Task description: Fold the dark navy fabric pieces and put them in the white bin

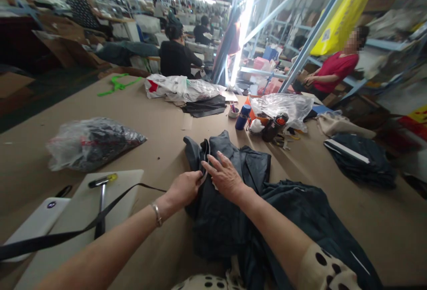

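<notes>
A dark blue-grey garment lies in folds on the table in front of me. My left hand is closed on its left edge, thumb and fingers pinching a layered strip with a pale border. Fingers stretched and slightly apart, my right hand rests flat on the cloth just right of that strip. The garment's upper end stands up a little beyond my fingers. Beside my right forearm spreads more dark cloth; whether it belongs to the same garment, I cannot tell. A black strap runs left from near my left wrist.
Left on the brown table are a hammer on a white board, a white device and a bagged dark bundle. Bottles stand beyond the garment; folded clothes lie right. People sit further back.
</notes>
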{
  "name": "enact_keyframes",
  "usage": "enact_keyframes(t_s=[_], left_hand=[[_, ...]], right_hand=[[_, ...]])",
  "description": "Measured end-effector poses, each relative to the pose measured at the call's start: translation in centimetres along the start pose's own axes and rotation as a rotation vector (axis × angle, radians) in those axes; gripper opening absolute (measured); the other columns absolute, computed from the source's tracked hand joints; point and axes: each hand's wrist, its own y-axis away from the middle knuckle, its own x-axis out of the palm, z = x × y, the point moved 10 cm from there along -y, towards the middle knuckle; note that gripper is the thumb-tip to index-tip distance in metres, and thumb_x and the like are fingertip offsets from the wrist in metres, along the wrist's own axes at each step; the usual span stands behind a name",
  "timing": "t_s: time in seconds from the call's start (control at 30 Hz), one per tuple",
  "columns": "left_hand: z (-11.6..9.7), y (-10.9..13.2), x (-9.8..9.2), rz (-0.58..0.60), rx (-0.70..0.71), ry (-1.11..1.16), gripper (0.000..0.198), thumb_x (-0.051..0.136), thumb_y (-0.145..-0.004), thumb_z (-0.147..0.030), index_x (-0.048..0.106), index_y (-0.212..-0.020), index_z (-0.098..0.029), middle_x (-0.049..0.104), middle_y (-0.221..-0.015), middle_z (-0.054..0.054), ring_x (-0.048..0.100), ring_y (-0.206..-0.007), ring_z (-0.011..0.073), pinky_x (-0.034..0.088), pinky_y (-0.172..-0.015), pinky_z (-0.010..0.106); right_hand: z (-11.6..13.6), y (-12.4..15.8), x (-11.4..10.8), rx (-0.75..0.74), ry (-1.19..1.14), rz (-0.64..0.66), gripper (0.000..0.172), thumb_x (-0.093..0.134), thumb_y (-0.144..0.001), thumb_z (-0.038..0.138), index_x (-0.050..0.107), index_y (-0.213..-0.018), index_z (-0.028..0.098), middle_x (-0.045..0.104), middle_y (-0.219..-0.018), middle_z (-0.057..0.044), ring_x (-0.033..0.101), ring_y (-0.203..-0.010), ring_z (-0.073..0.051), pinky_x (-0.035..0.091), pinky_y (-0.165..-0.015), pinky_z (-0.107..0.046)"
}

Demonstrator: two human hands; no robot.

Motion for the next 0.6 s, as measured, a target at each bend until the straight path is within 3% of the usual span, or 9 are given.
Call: enact_keyframes(t_s=[0.07,0.17,0.23,0.33,0.4,0.47,0.5,0.6], left_hand=[[-2.5,2.0,-1.4,0.028,0.152,-0.184,0.021,0.04,-0.086,-0.018,0.06,-0.08,-0.016,0.064,-0.076,0.007,0.059,-0.069,0.0169,0.04,-0.064,0.026],[-5.4,4.8,-4.3,-0.011,0.297,-0.306,0.024,0.037,-0.087,-0.015,0.061,-0.081,-0.016,0.063,-0.075,0.006,0.058,-0.066,0.0156,0.043,-0.062,0.026],[-7.6,7.0,-7.9,-0.202,0.389,-0.327,0.021,0.041,-0.087,-0.015,0.062,-0.088,-0.016,0.064,-0.083,0.007,0.06,-0.078,0.018,0.046,-0.071,0.03],[-10.8,12.3,-13.9,-0.658,0.513,-0.293,0.021,0.056,-0.081,-0.017,0.061,-0.1,-0.02,0.061,-0.107,0.008,0.048,-0.114,0.0277,0.039,-0.095,0.045],[-11.6,14.6,-15.3,-0.757,0.54,-0.132,0.023,0.062,-0.076,-0.016,0.062,-0.098,-0.023,0.06,-0.109,0.006,0.045,-0.118,0.0275,0.037,-0.099,0.045],[-10.7,13.8,-14.2,-0.619,0.429,0.2,0.023,0.062,-0.077,-0.018,0.061,-0.099,-0.023,0.063,-0.101,0.004,0.056,-0.103,0.0219,0.047,-0.089,0.037],[-9.7,12.5,-12.5,-0.503,0.321,0.423,0.026,0.061,-0.078,-0.021,0.059,-0.103,-0.023,0.064,-0.098,0.004,0.06,-0.093,0.0192,0.051,-0.081,0.033],[-7.8,9.1,-5.3,-0.162,-0.023,1.136,0.038,0.059,-0.08,-0.031,0.052,-0.116,-0.021,0.064,-0.102,0.006,0.063,-0.085,0.017,0.054,-0.071,0.028]], right_hand=[[2.4,-1.1,-1.6,-0.185,0.08,0.068,0.049,0.047,-0.083,0.01,0.043,-0.13,0.023,0.036,-0.142,-0.005,0.017,-0.134,-0.032,0.018,-0.106,-0.054],[4.9,-2.1,-3.8,-0.38,0.156,0.231,0.019,0.047,-0.084,0.01,0.06,-0.097,0.017,0.062,-0.108,-0.007,0.047,-0.112,-0.025,0.024,-0.103,-0.046],[5.2,-2.5,-6.1,-0.398,0.203,0.291,0.012,0.047,-0.085,0.011,0.058,-0.083,0.017,0.064,-0.084,-0.005,0.056,-0.088,-0.02,0.035,-0.089,-0.036],[3.5,-3.2,-11.7,-0.232,0.27,0.184,0.011,0.047,-0.089,0.02,0.056,-0.082,0.018,0.062,-0.079,-0.004,0.057,-0.074,-0.017,0.035,-0.066,-0.029],[1.7,-2.7,-15.5,-0.061,0.284,0.064,0.018,0.047,-0.091,0.03,0.055,-0.08,0.019,0.061,-0.078,-0.003,0.057,-0.07,-0.016,0.03,-0.059,-0.027],[0.3,-1.5,-17.7,0.094,0.26,-0.028,0.023,0.05,-0.089,0.039,0.054,-0.078,0.019,0.06,-0.076,-0.002,0.056,-0.067,-0.016,0.028,-0.057,-0.027],[0.1,-0.7,-17.9,0.147,0.231,-0.05,0.024,0.052,-0.087,0.041,0.054,-0.077,0.019,0.06,-0.075,-0.002,0.056,-0.066,-0.016,0.028,-0.057,-0.026],[1.2,1.6,-14.4,0.21,0.074,-0.03,0.022,0.058,-0.083,0.039,0.054,-0.076,0.019,0.059,-0.075,-0.001,0.054,-0.064,-0.014,0.028,-0.057,-0.025]])
